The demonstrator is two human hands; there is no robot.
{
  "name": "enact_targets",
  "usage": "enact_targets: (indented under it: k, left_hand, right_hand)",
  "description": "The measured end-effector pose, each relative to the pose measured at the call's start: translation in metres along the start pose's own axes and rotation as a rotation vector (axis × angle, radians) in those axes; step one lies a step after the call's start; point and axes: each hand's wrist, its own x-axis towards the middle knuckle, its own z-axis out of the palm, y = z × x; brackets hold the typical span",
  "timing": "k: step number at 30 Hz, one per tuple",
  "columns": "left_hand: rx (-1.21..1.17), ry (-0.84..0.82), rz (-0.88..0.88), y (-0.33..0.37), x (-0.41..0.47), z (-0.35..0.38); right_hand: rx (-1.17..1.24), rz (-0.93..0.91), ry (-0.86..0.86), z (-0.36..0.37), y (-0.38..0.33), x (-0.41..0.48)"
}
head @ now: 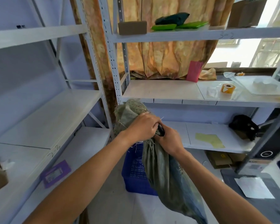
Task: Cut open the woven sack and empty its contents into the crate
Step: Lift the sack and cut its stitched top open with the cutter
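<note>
A grey-green woven sack (165,172) hangs in front of me, its bunched, frayed top (129,110) sticking up above my hands. My left hand (144,126) is closed around the sack's neck. My right hand (170,139) grips a black-handled cutting tool (161,130) pressed against the sack just below the left hand; its blade is hidden. A blue perforated plastic crate (134,172) stands on the floor directly under and behind the sack, partly covered by it.
White metal shelving surrounds me: a rack on the left (47,113) with a purple packet (55,173), and a rack ahead (184,91) carrying a tape roll (227,88), a pink card and a black object (244,126). Boxes and paper lie at lower right.
</note>
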Motion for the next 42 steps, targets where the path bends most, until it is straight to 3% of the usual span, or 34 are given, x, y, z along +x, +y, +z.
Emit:
enact_targets:
  k: [9, 15, 23, 28, 37, 42]
  left_hand:
    - [-0.146, -0.053, -0.116, -0.011, 0.003, 0.042]
    - [-0.096, -0.433, -0.228, -0.027, 0.008, 0.032]
    - [0.008, -0.504, -0.323, -0.036, -0.005, 0.052]
    - [-0.073, -0.501, -0.356, -0.047, -0.015, 0.068]
    - [-0.733, -0.513, -0.534, -0.046, -0.026, 0.095]
    - [-1.011, -0.393, -0.586, -0.034, -0.025, 0.09]
  right_hand:
    - [0.106, 0.1, -0.085, 0.001, 0.018, -0.007]
    - [0.067, 0.075, -0.119, 0.005, 0.025, -0.007]
    - [0.044, 0.064, -0.13, 0.011, 0.029, -0.005]
    - [0.015, 0.048, -0.151, 0.011, 0.033, -0.003]
    - [0.038, 0.108, -0.065, 0.015, 0.038, 0.0]
    - [-0.016, 0.098, 0.026, 0.024, 0.036, -0.005]
